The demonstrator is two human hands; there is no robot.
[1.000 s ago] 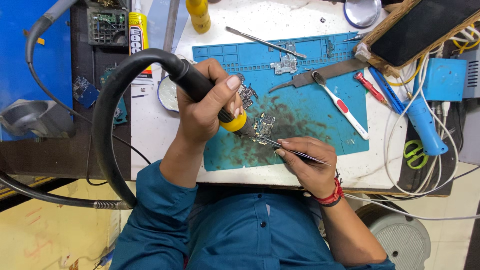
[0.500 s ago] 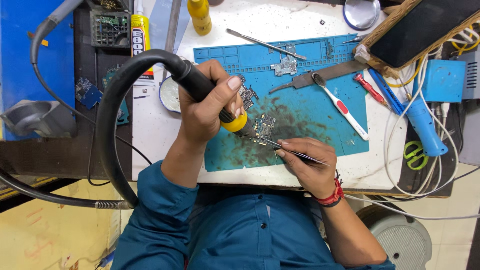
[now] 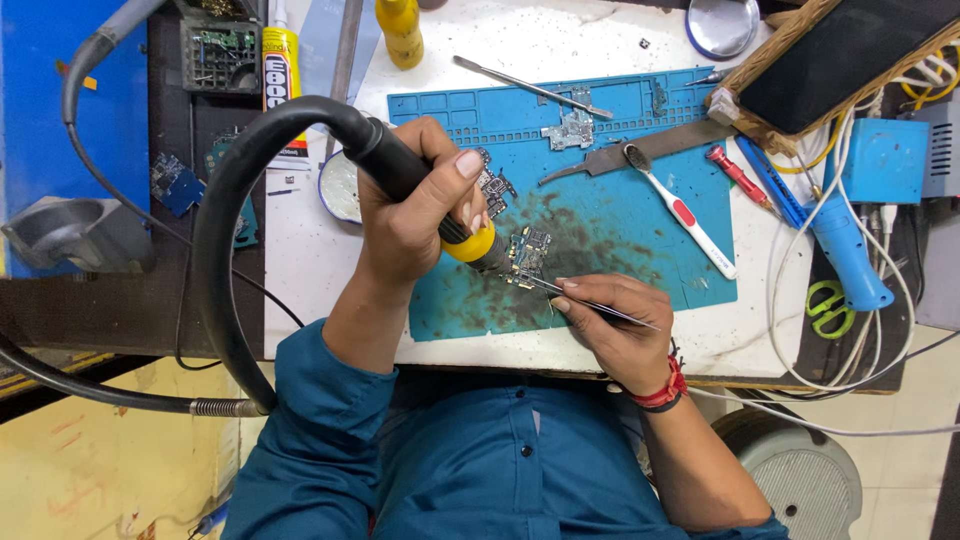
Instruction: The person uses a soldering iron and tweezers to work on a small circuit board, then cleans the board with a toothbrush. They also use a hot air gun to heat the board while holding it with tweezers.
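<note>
Fingers [image 3: 572, 290] of the right hand [image 3: 615, 335] pinch thin tweezers [image 3: 600, 308] at a small circuit board [image 3: 530, 255] on the blue mat [image 3: 640, 200]; light and likely fragile, best held by its edges; left hand [image 3: 415, 215] grips the hot-air nozzle [image 3: 475, 245] over it; toothbrush [image 3: 680, 212] lies nearby.

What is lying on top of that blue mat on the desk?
On the blue mat lie small circuit boards, a white toothbrush, a metal rod and dark grime. The hands cover part of it, so anything beneath them is hidden.

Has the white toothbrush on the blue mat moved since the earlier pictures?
No. The toothbrush lies at the same angle on the blue mat, beside the red screwdriver.
</note>
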